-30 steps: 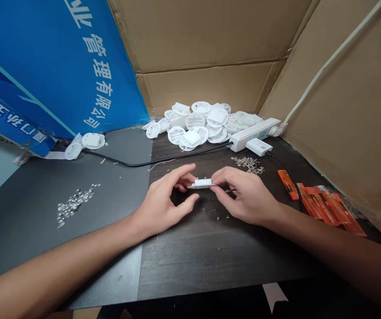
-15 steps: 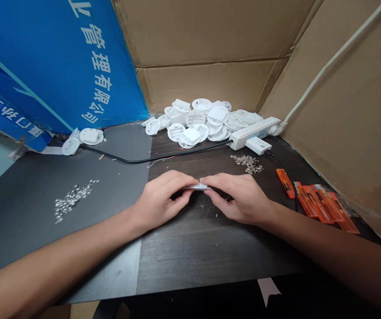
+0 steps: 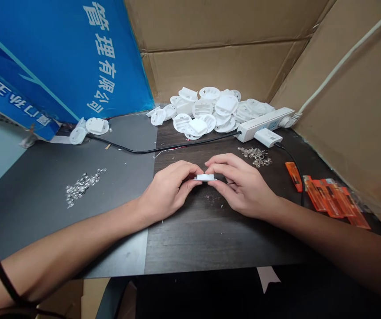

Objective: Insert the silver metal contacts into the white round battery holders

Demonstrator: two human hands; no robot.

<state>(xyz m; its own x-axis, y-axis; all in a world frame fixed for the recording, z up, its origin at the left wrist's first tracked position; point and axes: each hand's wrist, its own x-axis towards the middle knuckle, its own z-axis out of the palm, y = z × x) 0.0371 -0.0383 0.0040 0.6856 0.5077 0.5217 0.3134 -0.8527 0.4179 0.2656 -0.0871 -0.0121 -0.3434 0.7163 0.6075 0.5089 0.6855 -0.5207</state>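
Between both hands, just above the dark table, a small white plastic disc-shaped part [image 3: 205,177] is held edge-on to me. My left hand [image 3: 173,186] pinches its left edge between thumb and fingers. On the opposite edge, my right hand [image 3: 241,184] grips it with thumb below and fingertips on top. The raised block side of the part faces me; its other details are hidden by the fingers. Past the hands lies a heap of similar white round plastic parts [image 3: 198,126].
Small shiny metal pieces lie in one pile at left [image 3: 81,188] and another pile [image 3: 255,156] at right. A white power strip [image 3: 266,123] with a plugged-in charger [image 3: 268,138] stands behind. Orange packets [image 3: 329,199] lie at right. A black cable [image 3: 163,146] crosses the table [image 3: 190,243].
The view has shifted, so the scene sits higher and further right. The white part has turned so its raised block faces me, and my right fingers have lifted and spread slightly.
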